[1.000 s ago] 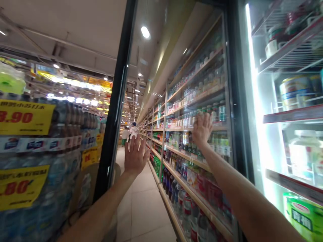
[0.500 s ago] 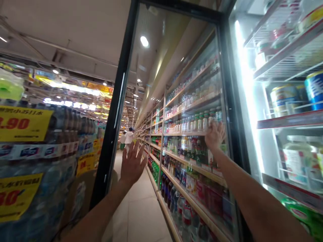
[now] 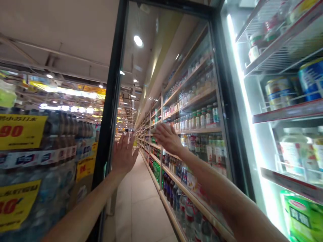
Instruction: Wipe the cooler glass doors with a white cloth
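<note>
A glass door [image 3: 146,90] with a black frame stands swung open from a lit drinks cooler. My left hand [image 3: 123,154] is raised near the frame's left edge, palm forward and fingers up; it holds nothing. Higher and to the right, my right hand [image 3: 168,137] reaches across the glass with its fingers stretched out, also holding nothing. Whether either palm touches the glass, I cannot tell. Shelves of bottles [image 3: 202,117] show in the glass behind my right hand.
At right, the cooler's shelves [image 3: 290,112] carry cans, bottles and a green pack [image 3: 300,215]. Stacked bottled water [image 3: 52,181] with yellow price signs [image 3: 19,132] stands at left. A tiled aisle [image 3: 141,208] runs ahead; a person is partly hidden behind my left hand.
My right hand has swept left across the glass, closer to my left hand. The left hand has shifted slightly left, and the view has turned a little to the right.
</note>
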